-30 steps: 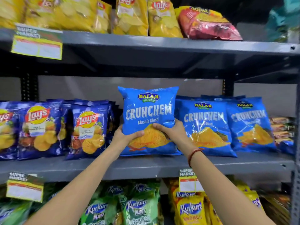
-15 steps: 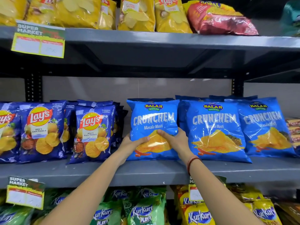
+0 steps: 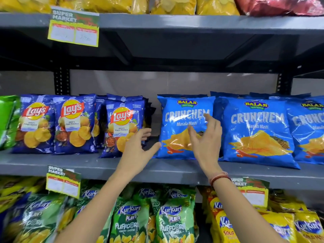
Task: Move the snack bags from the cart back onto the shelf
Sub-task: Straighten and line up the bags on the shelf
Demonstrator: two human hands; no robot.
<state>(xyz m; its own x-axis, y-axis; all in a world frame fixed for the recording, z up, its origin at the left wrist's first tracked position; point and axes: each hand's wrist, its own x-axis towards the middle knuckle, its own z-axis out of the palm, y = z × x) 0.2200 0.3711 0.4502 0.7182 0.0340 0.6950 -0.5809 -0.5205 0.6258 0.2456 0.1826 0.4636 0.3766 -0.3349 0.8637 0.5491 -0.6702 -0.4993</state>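
- Shelf (image 3: 105, 163): grey metal, middle tier, carrying snack bags along its length; a tier above holds yellow bags (image 3: 108, 4), a tier below holds Kurkure bags (image 3: 173, 218).
- Crunchem row (image 3: 257, 130): blue bags stand upright at the right of the middle tier, overlapping one another.
- Crunchem bag (image 3: 178, 127): stands upright on the middle tier at the left end of that row, just beside its neighbour, base on the shelf. No hand grips it.
- Lay's bags (image 3: 73, 123): dark blue, upright, at the left of the same tier, a gap between them and the Crunchem bag.
- Right hand (image 3: 206, 142): in front of the Crunchem bag, fingers spread apart, holding nothing; contact with the bag cannot be told.
- Left hand (image 3: 138, 146): in the gap between the Lay's bags and the Crunchem bag, fingers spread, empty; thumb tip at the bag's lower left edge.
- Wristband (image 3: 219, 178): red, on the right wrist.
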